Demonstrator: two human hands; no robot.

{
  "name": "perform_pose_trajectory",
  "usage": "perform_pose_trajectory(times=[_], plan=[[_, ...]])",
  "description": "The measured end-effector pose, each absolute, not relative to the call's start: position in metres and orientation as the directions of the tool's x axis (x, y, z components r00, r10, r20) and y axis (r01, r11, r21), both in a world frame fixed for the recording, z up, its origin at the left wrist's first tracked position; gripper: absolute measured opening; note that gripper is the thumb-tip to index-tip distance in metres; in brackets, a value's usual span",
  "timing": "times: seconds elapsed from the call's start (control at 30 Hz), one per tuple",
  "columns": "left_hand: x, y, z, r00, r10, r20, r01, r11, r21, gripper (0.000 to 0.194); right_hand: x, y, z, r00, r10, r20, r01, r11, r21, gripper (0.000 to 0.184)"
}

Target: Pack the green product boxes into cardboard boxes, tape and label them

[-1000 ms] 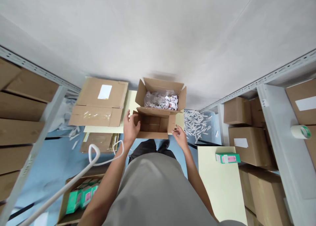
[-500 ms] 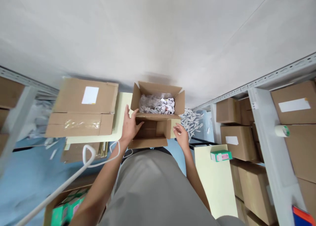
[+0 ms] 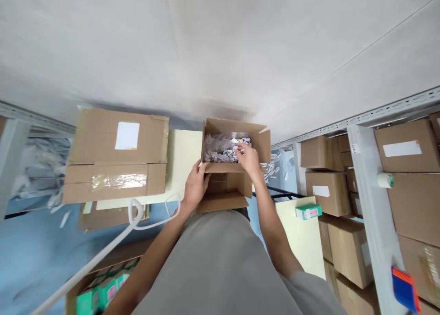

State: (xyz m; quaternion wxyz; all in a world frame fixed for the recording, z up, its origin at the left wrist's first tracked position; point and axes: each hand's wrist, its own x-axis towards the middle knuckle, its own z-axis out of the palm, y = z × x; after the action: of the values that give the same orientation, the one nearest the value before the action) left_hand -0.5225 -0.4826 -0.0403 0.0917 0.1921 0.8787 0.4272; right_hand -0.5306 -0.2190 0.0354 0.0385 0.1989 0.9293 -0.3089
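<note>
In the head view, a cardboard box point(image 3: 264, 145) stands open against the wall, with crumpled printed paper point(image 3: 223, 156) and clear plastic wrap point(image 3: 216, 143) inside. Directly in front of it sits a second cardboard box point(image 3: 222, 202), open toward me. My left hand point(image 3: 196, 183) grips the left side where the two boxes meet, fingertips at the back box's near corner and thumb by the front box. Over the right part of the back box, my right hand point(image 3: 247, 158) pinches a piece of the crumpled paper, the wrist crossing the near rim.
A large taped carton point(image 3: 117, 154) lies on the pale tabletop point(image 3: 185, 145) to the left. A white bent tube point(image 3: 89, 264) rises from the lower left, near a carton of green boxes point(image 3: 87, 301). Rightward are a small green box point(image 3: 308, 211), a shelf post point(image 3: 373, 205) and stacked cartons point(image 3: 326, 191).
My right hand has moved from the front box's right side up into the back box, onto the paper. My left hand has closed on the boxes' left edge. The view has shifted slightly.
</note>
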Motion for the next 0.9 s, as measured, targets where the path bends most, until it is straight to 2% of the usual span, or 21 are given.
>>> perform_pose_trajectory(times=[0.13,0.23,0.3,0.5,0.63,0.8,0.9], plan=[[-0.527,-0.497,-0.057,-0.921,0.385,-0.051,0.206,0.596,0.776,0.046,-0.562,-0.22,0.014,-0.896,0.273,-0.351,0.395,0.85,-0.348,0.045],[-0.522,-0.505,-0.069,-0.926,0.368,-0.088,0.17,0.613,0.771,0.05,-0.575,-0.219,-0.001,-0.788,0.309,-0.532,0.444,0.884,-0.144,0.049],[-0.516,-0.506,-0.071,-0.926,0.368,-0.085,0.174,0.615,0.769,0.052,-0.579,-0.219,-0.009,-0.714,0.328,-0.619,0.46,0.886,-0.061,0.05],[-0.513,-0.497,-0.051,-0.929,0.364,-0.067,0.192,0.63,0.752,0.053,-0.579,-0.224,-0.021,-0.654,0.318,-0.687,0.449,0.894,-0.013,0.057],[-0.524,-0.488,-0.04,-0.887,0.451,-0.1,0.247,0.646,0.722,0.052,-0.572,-0.228,-0.026,-0.633,0.354,-0.688,0.462,0.886,0.031,0.053],[-0.533,-0.488,-0.035,-0.843,0.502,-0.195,0.281,0.719,0.636,0.071,-0.562,-0.235,-0.027,-0.657,0.402,-0.637,0.492,0.869,0.041,0.037],[-0.536,-0.49,-0.033,-0.841,0.505,-0.194,0.291,0.724,0.625,0.072,-0.557,-0.234,-0.018,-0.706,0.421,-0.57,0.504,0.864,0.014,0.037]])
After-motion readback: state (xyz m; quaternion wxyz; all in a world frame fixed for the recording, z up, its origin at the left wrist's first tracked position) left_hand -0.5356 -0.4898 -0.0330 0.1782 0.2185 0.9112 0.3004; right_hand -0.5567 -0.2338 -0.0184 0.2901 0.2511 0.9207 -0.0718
